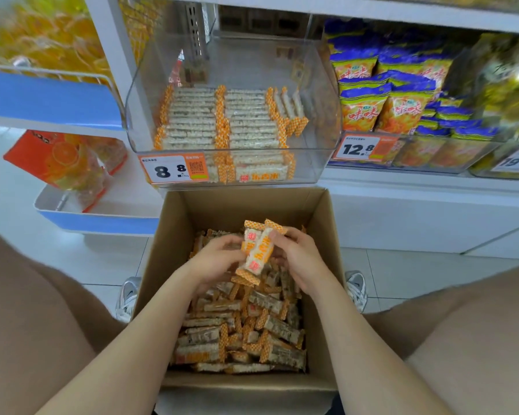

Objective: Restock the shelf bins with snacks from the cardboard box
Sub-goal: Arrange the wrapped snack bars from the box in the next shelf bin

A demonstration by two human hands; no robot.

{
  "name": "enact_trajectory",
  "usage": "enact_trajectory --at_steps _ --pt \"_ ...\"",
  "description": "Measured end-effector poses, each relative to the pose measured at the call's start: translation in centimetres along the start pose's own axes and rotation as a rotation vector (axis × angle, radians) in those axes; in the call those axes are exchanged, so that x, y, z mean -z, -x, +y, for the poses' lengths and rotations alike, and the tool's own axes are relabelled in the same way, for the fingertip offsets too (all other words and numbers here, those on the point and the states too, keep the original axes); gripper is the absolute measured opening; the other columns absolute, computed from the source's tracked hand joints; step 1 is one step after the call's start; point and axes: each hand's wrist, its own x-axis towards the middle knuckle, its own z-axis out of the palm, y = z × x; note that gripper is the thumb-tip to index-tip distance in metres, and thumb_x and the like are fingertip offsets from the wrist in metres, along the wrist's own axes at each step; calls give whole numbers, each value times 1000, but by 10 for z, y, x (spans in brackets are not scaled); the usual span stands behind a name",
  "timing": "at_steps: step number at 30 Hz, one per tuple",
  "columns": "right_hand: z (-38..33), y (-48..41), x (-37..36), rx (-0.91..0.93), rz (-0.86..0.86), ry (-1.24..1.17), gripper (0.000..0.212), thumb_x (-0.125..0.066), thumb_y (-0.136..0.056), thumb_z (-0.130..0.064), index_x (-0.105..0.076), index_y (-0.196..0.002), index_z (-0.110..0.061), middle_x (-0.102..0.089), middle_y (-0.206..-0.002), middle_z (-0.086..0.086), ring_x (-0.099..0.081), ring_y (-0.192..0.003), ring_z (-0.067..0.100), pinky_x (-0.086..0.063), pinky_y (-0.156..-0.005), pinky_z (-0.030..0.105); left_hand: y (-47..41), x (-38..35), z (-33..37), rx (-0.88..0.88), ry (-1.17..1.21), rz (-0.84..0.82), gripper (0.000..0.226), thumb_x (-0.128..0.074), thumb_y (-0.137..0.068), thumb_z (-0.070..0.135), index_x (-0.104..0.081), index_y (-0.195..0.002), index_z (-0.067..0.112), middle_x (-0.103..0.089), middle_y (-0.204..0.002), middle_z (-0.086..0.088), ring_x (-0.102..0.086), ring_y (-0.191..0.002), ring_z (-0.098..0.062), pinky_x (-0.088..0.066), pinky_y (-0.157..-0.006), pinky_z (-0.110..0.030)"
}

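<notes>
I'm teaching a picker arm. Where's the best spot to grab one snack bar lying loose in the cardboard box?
Likely across the middle of a snack bar, pinching its two long edges, coming straight down into the open cardboard box. The bars lie flat in a heap; their checkered ends look thin and crimped.

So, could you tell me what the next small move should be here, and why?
Probably lift the snack bars up into the clear bin: the left hand and right hand grip them over the cardboard box, and the bin has room on its right side.
</notes>
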Motion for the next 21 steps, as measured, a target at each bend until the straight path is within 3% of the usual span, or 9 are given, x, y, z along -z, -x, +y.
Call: enact_trajectory --at_steps 3,5,7,9,11,16,21 --pt "-23 12 4 52 75 -216 25 -63 -102 -14 -70 -126 -20 -77 -92 15 -71 -74 25 -54 -64 33 14 1 14 -9 99 10 29 -69 -96 6 -62 -124 9 -74 -116 -24 -74 -106 -38 -59 -96 -53" --pt "-34 21 7 70 77 -295 21 -62 -102 -11 -71 -120 -16 -78 -95 14 -75 -80 27 -57 -70 34 25 -1 21 -45 123 -33 32 -70 -95 1 -58 -125 0 -75 -114 -23 -74 -107 -36 -62 -91 -46" --pt "-39 31 8 72 71 -287 6 -70 -97 -12 -71 -103 -11 -78 -101 17 -76 -90 33 -57 -75 36 34 -4 28 -101 92 -66 39 -75 -93 3 -58 -126 -4 -76 -115 -21 -73 -110 -36 -61 -94 -43" --pt "-44 38 9 102 88 -159 10 -80 -84 -20 -72 -87 -16 -78 -92 10 -73 -88 29 -54 -73 36 43 -10 39 -169 71 -55 41 -77 -92 4 -57 -127 -5 -76 -115 -19 -73 -111 -35 -61 -96 -44" --pt "-53 45 13 145 95 35 21 -85 -69 -28 -77 -88 -22 -79 -88 1 -73 -85 20 -54 -76 36 53 -16 52 -233 73 -50 39 -75 -94 3 -58 -128 -1 -76 -116 -17 -74 -110 -32 -61 -95 -45" --pt "-83 66 22 335 45 314 19 -85 -66 -37 -78 -82 -30 -78 -85 -7 -73 -83 10 -59 -78 35 85 -31 84 -369 4 -63 39 -79 -93 19 -63 -127 12 -77 -116 -6 -75 -109 -23 -60 -96 -41" --pt "-109 85 18 434 -12 441 27 -80 -71 -44 -63 -88 -32 -75 -94 -5 -73 -94 19 -58 -89 56 107 -40 120 -622 -215 76 31 -78 -94 20 -68 -124 20 -78 -112 7 -72 -107 -7 -57 -91 -25"
